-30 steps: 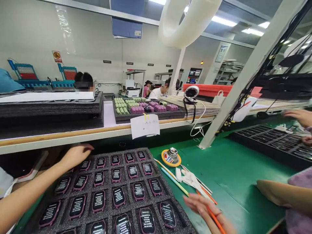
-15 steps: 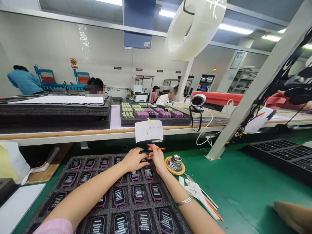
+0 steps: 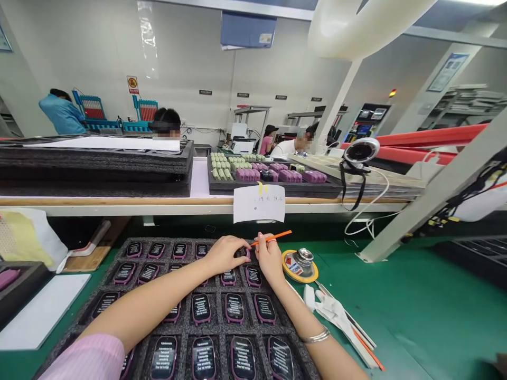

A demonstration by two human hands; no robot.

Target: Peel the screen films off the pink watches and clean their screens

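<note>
A black foam tray (image 3: pixel 214 330) holds rows of purple-framed smartwatches with lit text on dark screens. At its back right corner, my left hand (image 3: pixel 226 254) has its fingers closed around the edges of one smartwatch (image 3: pixel 241 252), partly hidden by them. My right hand (image 3: pixel 270 257) pinches a thin orange stick (image 3: pixel 282 234). The stick slants up to the right, and its left end is close to that watch; whether it touches cannot be told.
Right of the tray stand a metal-topped dispenser bottle (image 3: pixel 304 258) in a yellow-rimmed dish, crumpled white wipes (image 3: pixel 335 311) and thin sticks. A shelf (image 3: pixel 190 209) with a hanging paper note (image 3: pixel 259 205), a webcam (image 3: pixel 361 152) and foam trays crosses behind. A white board (image 3: pixel 43 311) lies left.
The view has tilted down and shifted. My left fingers have closed around the watch they were lying over. The orange stick has turned from nearly level to slanting up to the right.
</note>
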